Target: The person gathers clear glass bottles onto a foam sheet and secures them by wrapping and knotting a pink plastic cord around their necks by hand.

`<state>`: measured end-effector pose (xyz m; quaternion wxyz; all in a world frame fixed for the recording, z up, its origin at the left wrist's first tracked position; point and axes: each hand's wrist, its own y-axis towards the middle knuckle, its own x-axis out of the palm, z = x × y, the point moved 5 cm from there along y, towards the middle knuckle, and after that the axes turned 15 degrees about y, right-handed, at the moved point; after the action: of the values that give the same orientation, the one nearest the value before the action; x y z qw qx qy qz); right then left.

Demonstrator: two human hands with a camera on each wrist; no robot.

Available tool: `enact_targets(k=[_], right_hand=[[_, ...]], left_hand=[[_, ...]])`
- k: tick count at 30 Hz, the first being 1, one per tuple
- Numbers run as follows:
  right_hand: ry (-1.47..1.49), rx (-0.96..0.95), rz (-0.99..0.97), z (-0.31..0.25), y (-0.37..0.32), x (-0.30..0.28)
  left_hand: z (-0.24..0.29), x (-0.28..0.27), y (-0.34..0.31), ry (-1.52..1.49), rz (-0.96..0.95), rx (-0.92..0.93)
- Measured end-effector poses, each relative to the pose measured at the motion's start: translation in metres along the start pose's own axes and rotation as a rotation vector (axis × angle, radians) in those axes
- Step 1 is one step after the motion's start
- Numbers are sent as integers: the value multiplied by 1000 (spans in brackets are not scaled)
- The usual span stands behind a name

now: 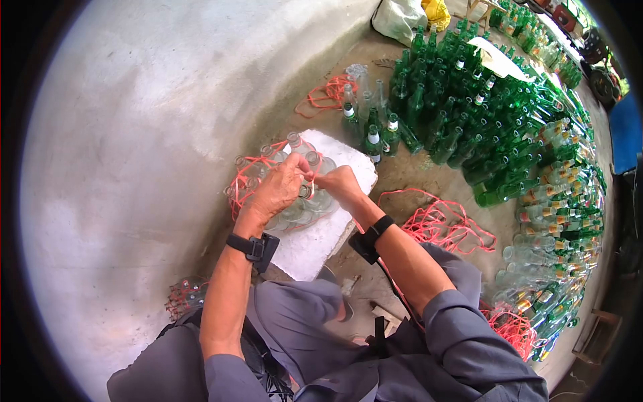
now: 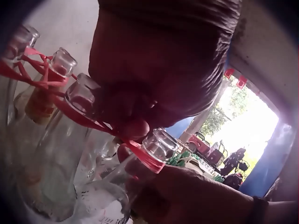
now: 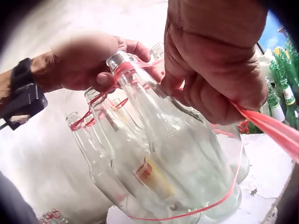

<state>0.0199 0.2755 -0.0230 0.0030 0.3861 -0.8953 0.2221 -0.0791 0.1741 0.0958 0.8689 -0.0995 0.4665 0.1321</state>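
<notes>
A bundle of clear glass bottles [image 3: 154, 140] stands on a white block [image 1: 301, 254], with red plastic twine [image 3: 124, 67] wound around the necks and another strand circling the bodies. My left hand [image 1: 278, 187] is at the necks, pinching the twine between thumb and fingers. From the other side, my right hand [image 1: 343, 184] grips the twine close to the same neck; a flat length of it [image 3: 275, 130] trails out of the curled fingers in the right wrist view. In the left wrist view the twine crosses just under one bottle mouth [image 2: 160, 143], and the left palm is dark.
Many green bottles [image 1: 462, 127] stand to the right, a few beside the block. Clear bottles [image 1: 529, 268] lie stacked along the far right. Loose red twine [image 1: 442, 224] lies on the floor, with another heap [image 1: 331, 90] behind the block. A concrete wall [image 1: 154, 134] rises at left.
</notes>
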Motion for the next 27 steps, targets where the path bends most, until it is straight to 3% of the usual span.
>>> enact_targets(k=[4,6,13,15,20,22,26,27], right_hand=[[31,25,-24,1,-1,-2],[23,19,-32,-6,-7,-4],[-2,-75,-99,-3,3,-14],[-32,-83,-108,-9,1,-17],[-60,-102,-163,-37,-17,-18],[-182,-199,-307,-39,-17,-17],[-175,-196,-370,-41,-16,-24],[-121,-107,-374,-43,-18,-25]], left_hand=[[0,-1,-2,28,-74,-64],[9,-4,-4,237,-11,-20],[33,-14,-11,424,54,17],[42,-15,-12,639,48,62],[34,-20,-11,628,82,41],[28,-22,-11,602,71,11],[19,-33,-12,515,37,-76],[19,-36,-14,520,31,-71]])
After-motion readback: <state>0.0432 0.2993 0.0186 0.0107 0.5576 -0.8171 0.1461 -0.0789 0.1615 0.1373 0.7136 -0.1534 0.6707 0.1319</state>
